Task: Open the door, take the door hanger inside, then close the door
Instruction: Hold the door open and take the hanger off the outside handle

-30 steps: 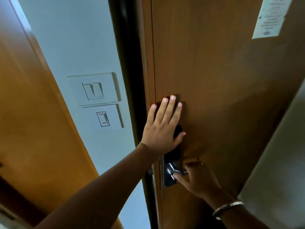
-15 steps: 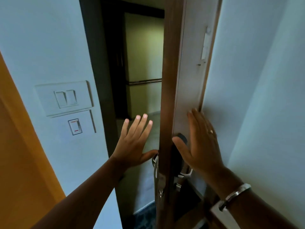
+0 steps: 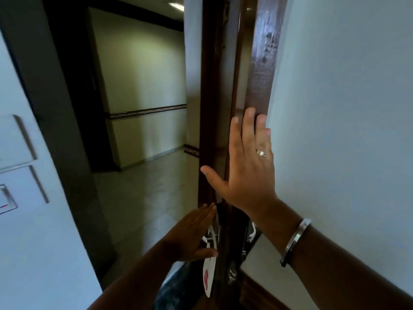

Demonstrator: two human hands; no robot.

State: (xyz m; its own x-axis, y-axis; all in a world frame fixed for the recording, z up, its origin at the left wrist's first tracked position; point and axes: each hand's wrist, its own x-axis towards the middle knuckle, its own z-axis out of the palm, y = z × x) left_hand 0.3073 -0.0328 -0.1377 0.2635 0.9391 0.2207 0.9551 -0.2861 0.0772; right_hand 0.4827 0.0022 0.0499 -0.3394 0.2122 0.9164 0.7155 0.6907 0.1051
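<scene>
The dark wooden door (image 3: 260, 63) stands wide open, seen edge-on and swung against the right wall. My right hand (image 3: 248, 166) lies flat on the door's inner face, fingers spread, with a ring and a metal bangle on the wrist. My left hand (image 3: 192, 236) is open, fingers together, at the door's outer side beside the metal handle (image 3: 211, 237). A white door hanger with red print (image 3: 209, 276) hangs from that outer handle, just below my left hand. I cannot tell whether the fingers touch it.
Beyond the doorway lies a corridor with a pale tiled floor (image 3: 143, 198) and cream walls. The dark door frame (image 3: 55, 108) runs down the left. Wall switch plates (image 3: 13, 166) sit on the white wall at far left. A white wall (image 3: 346, 108) fills the right.
The door has swung further open toward the right wall. My left hand dropped from chest height to the outer handle, and the door hanger has come into view. My right hand slid higher up the door.
</scene>
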